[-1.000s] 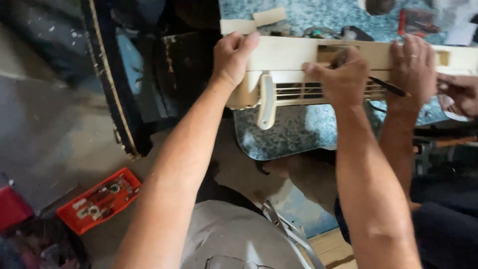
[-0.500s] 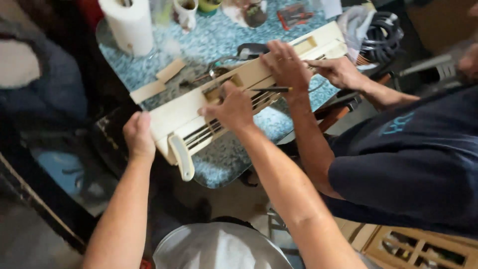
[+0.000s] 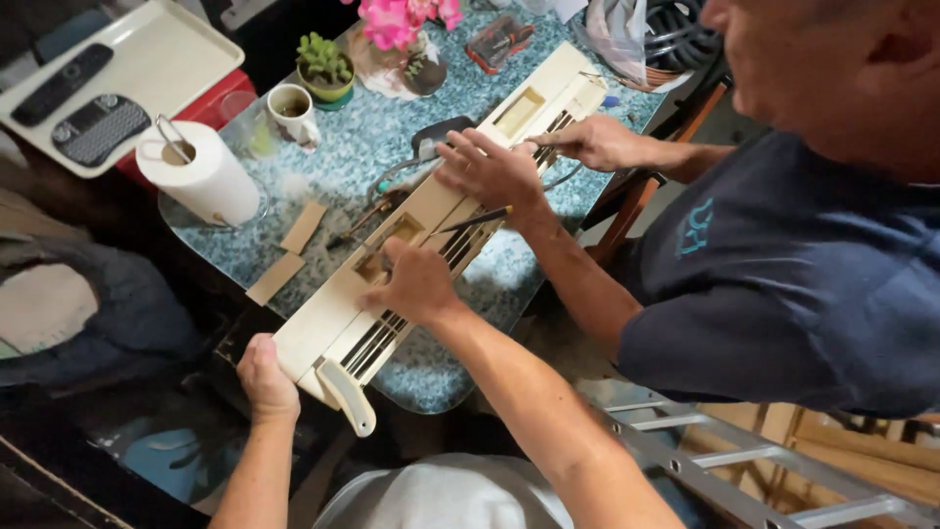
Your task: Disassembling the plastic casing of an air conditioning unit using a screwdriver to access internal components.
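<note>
While the long cream plastic louvred air-conditioner panel [image 3: 431,220] lies slantwise across the speckled blue-green glass tabletop [image 3: 343,167], from its near left edge to its far right, its near end is held by the left hand [image 3: 264,377], whose fingers are curled round the panel's corner beyond the tabletop's edge. That overhanging end is best kept steady and level, so that the panel is not twisted. Further right, the right hand [image 3: 416,284] is pressed flat on the panel beside a rectangular opening, fingers closed down against the plastic; whether something is pinched beneath cannot be told. Pressure there is best kept light, as the thin slats look easily bent. To the right, a co-worker's hands [image 3: 490,171] rest on the panel with a dark slender tool [image 3: 475,220] under them.
</note>
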